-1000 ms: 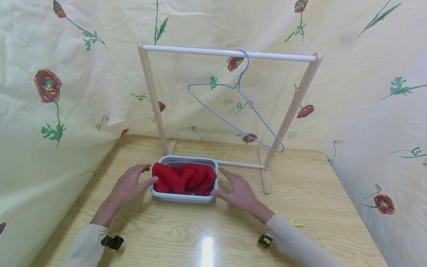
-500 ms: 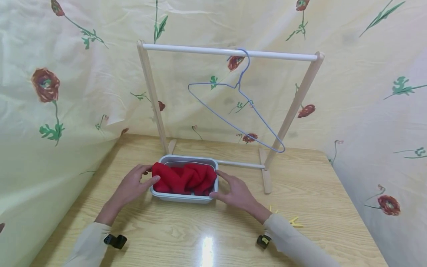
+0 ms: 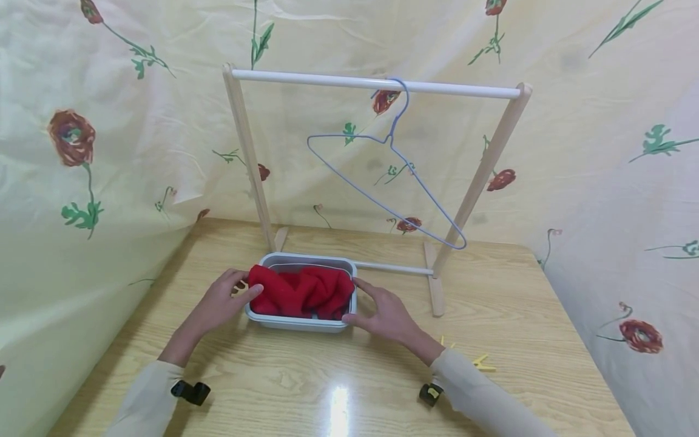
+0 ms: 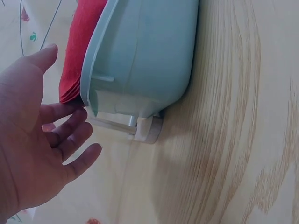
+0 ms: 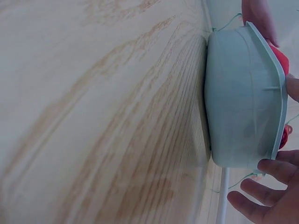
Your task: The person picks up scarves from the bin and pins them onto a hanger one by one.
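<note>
Crumpled red cloth (image 3: pixel 297 292) lies in a pale grey-blue plastic tub (image 3: pixel 300 325) on the wooden table. At the tub's left end is my left hand (image 3: pixel 221 300), thumb over the cloth's edge and fingers loosely bent beside the rim; in the left wrist view the index fingertip meets the cloth's folded edge or the rim, I cannot tell which. My right hand (image 3: pixel 388 312) is at the other end. Its thumb rests by the front right corner and its index finger reaches the right rim. The right wrist view shows its other fingers (image 5: pixel 261 191) spread outside the tub.
Behind the tub stands a wooden rack with a white rail (image 3: pixel 327 80) and a lower bar (image 3: pixel 393 267). A blue wire hanger (image 3: pixel 377 199) hangs from the rail. Yellow clothespins (image 3: pixel 483 364) lie near the right forearm. Flower-patterned cloth (image 3: pixel 136 121) surrounds the table.
Both hands have closed in slightly on the tub's ends, the right index finger coming to the rim and the left thumb farther over the cloth. The tub and cloth stay in place.
</note>
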The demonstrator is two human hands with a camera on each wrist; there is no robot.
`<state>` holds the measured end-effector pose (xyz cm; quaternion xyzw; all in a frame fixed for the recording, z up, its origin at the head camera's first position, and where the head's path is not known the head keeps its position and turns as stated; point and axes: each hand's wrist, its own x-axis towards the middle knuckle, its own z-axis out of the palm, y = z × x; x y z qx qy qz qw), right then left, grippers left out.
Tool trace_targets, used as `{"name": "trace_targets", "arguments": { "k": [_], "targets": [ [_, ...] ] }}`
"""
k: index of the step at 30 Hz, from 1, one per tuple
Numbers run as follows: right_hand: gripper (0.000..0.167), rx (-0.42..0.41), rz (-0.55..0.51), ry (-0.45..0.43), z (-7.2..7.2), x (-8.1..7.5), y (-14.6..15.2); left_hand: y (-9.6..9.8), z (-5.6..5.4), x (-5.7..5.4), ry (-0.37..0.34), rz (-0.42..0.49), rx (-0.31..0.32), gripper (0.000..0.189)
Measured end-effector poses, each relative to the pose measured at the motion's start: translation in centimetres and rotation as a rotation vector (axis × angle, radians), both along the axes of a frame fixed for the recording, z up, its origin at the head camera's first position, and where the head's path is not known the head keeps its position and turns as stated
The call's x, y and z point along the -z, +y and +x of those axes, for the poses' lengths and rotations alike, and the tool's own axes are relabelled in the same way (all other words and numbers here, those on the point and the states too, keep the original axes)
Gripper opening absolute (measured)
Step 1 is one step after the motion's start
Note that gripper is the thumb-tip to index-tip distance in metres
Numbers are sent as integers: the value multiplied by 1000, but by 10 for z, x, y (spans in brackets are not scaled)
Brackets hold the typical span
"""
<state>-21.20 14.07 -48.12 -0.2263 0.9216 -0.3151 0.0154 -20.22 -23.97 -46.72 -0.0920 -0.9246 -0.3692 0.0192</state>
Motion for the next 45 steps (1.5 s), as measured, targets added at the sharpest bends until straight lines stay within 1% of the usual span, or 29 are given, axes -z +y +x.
{"name": "trace_targets", "arguments": {
  "k": [6,11,16,21,24,26,33,38,45],
  "targets": [
    [87,4,6,1,0,0,0,4,0,-3,-16,85,17,50],
    [87,8,9,-6,1,0,-1,10,1,-7,-65,148,18,49],
    [87,11,11,-14,1,0,-1,18,3,-15,-88,234,39,47],
    [88,13,12,-15,1,1,-1,20,4,-20,-177,362,54,51],
    [88,13,7,-14,0,1,0,20,4,-22,-212,404,49,54],
    [87,11,3,-12,0,1,0,20,3,-22,-221,406,49,54],
    [88,9,-3,-15,1,0,0,23,0,-15,-227,349,22,56],
    [88,7,-1,-16,0,0,0,26,-3,-12,-227,335,16,52],
    [88,-2,-8,-23,0,1,0,29,-6,-13,-239,268,-5,44]
  ]
}}
